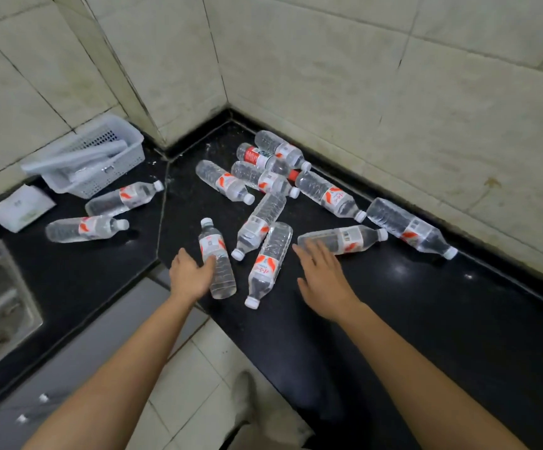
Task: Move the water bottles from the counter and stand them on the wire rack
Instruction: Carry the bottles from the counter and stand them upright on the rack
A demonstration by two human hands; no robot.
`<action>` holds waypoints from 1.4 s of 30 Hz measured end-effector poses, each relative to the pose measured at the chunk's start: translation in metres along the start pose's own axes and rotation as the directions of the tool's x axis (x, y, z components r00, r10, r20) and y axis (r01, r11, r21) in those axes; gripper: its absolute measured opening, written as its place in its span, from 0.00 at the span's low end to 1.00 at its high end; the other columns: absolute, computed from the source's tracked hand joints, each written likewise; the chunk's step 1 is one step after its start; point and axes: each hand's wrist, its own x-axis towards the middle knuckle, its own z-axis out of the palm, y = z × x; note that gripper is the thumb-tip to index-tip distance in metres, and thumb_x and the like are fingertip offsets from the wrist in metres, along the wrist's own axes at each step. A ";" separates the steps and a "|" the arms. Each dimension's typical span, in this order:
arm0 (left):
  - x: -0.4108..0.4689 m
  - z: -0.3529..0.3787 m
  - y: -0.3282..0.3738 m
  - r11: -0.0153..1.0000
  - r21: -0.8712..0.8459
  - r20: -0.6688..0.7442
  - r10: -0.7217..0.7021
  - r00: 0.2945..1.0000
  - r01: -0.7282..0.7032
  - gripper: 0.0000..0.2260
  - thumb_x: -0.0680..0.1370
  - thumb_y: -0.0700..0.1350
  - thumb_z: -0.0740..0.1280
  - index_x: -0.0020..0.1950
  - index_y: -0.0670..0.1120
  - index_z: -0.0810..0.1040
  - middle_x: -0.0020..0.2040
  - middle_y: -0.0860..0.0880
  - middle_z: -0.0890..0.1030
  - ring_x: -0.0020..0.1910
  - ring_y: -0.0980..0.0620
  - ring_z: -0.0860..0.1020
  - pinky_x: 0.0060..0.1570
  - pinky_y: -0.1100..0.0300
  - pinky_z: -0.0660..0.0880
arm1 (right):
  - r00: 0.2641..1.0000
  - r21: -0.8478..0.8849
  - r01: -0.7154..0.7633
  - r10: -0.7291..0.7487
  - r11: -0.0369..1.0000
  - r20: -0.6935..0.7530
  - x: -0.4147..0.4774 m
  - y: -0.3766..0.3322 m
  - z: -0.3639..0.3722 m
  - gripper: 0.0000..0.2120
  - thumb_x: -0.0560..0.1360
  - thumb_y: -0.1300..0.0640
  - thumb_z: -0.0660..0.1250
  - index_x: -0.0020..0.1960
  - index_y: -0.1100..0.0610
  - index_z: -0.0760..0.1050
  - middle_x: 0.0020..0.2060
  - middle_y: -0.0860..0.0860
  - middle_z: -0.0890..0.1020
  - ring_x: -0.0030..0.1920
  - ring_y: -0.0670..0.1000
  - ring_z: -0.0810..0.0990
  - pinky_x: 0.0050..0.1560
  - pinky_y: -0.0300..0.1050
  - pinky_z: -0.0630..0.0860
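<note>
Water bottles [226,181] lie on their sides across the black desk [426,303], most of them clustered toward the tiled corner. The wire rack is out of view. Capped, thin-walled and seemingly filled, they probably feel moderately heavy, roll readily and dent under a hard squeeze, so the labelled middle looks the surest grip. The left hand [192,274] reaches forward, open, thumb raised, fingers touching the side of the near bottle [223,277]. The right hand [323,274] is open and palm down, fingertips at the base of a second bottle [344,240].
</note>
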 end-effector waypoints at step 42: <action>0.011 0.026 -0.018 0.899 -0.438 0.270 0.117 0.956 0.014 0.29 0.68 0.39 0.80 0.62 0.47 0.67 0.57 0.49 0.75 0.50 0.53 0.76 0.47 0.58 0.74 | 0.792 0.384 -0.322 0.469 0.865 -0.391 -0.043 -0.041 0.059 0.36 0.67 0.40 0.79 0.68 0.55 0.75 0.62 0.52 0.75 0.62 0.52 0.74 0.61 0.47 0.74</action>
